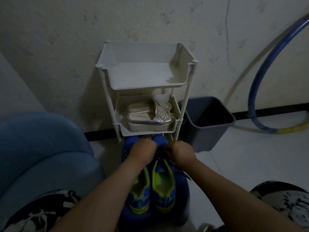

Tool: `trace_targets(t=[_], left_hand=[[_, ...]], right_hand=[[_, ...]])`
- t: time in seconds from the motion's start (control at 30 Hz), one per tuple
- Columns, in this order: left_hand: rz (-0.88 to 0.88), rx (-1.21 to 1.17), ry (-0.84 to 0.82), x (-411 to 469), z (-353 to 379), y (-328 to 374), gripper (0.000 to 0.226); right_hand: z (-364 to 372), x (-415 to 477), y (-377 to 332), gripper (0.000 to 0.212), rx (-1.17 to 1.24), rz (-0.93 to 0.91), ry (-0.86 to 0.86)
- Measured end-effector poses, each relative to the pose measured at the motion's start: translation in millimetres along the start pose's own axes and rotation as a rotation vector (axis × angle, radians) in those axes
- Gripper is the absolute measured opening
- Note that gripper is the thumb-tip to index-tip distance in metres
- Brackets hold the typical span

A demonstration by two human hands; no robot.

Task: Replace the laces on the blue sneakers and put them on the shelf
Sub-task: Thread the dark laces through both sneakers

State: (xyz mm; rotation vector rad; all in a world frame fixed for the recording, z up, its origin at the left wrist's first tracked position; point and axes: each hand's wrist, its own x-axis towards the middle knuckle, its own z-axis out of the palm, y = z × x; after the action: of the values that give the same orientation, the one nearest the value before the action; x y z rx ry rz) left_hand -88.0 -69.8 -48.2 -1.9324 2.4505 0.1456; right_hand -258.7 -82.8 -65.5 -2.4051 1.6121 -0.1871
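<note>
A pair of blue sneakers [164, 188] with lime-green lining and heel trim is sitting side by side on a dark blue rounded stool [184, 196] on the floor, heels toward the camera and toes reaching in under the lower tier of a white shelf [147, 87]. A dark lace [184, 175] is trailing loose off the outer side of the right-hand shoe.

A person's left hand [143, 152] is pressing down over the forward part of the left-hand shoe, knuckles up; its fingers are curling out of sight beyond the back of the hand, and whether they are holding anything cannot be told. The right hand [181, 154] is working at the front of the other shoe, its fingers [167, 150] bunching narrowly around the dark lace just above the tongue. The two hands are nearly touching.

On the shelf's middle tier, a pair of silver platform sandals [150, 121] with beaded straps is lying on its side, filling most of the tray. Just beside the shelf, to the right, a grey bin [209, 136] is standing upright against the wall, its inside too dark to read. A blue and yellow hoop [257, 77] is leaning on the wall further right, and a blue cushioned seat [41, 148] is filling the left.
</note>
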Motion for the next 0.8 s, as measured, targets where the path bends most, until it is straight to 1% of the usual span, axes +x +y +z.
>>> trace_targets(t=[0.07, 0.17, 0.27, 0.37, 0.43, 0.5, 0.53, 0.6, 0.63, 0.7, 0.8], left_hand=[[0.022, 0.025, 0.013, 0.6, -1.0, 2.3, 0.016], [0.012, -0.034, 0.031, -0.5, -4.6, 3.8, 0.014], [-0.063, -0.151, 0.023, -5.2, -6.6, 0.8, 0.014], [-0.118, -0.243, -0.032, -8.5, -5.2, -4.8, 0.017], [-0.099, -0.288, -0.073, -8.4, -2.0, -10.8, 0.014], [-0.090, -0.345, -0.065, -6.8, -1.2, -14.9, 0.011], [-0.097, -0.386, -0.044, -5.4, -0.4, -16.5, 0.012], [-0.113, -0.435, 0.000, -2.5, -1.6, -17.4, 0.022], [-0.096, -0.423, 0.014, -0.3, -1.6, -17.7, 0.025], [-0.020, -0.327, 0.014, 4.6, 1.5, -18.0, 0.024], [0.056, -0.099, -0.019, 8.8, 2.7, -11.2, 0.023]], right_hand=[[1.3, 2.0, 0.4, 0.023, 0.077, 0.018, -0.005], [-0.2, 1.6, 0.3, 0.019, 0.205, 0.106, -0.020], [-1.4, -0.9, 2.1, 0.015, 0.340, 0.210, -0.003], [-3.4, -2.3, 4.9, 0.013, 0.373, 0.262, -0.022], [-1.9, -1.6, 6.4, 0.011, 0.374, 0.263, -0.064], [-0.6, -1.0, 7.6, 0.010, 0.353, 0.240, -0.072], [-0.1, -0.1, 8.7, 0.016, 0.340, 0.221, -0.049], [-1.1, 1.6, 10.3, 0.026, 0.322, 0.163, -0.020], [-1.7, 2.6, 10.5, 0.028, 0.289, 0.116, -0.022], [0.5, 6.4, 11.6, 0.028, 0.193, 0.030, -0.015], [2.5, 10.1, 10.7, 0.026, 0.042, -0.021, 0.013]])
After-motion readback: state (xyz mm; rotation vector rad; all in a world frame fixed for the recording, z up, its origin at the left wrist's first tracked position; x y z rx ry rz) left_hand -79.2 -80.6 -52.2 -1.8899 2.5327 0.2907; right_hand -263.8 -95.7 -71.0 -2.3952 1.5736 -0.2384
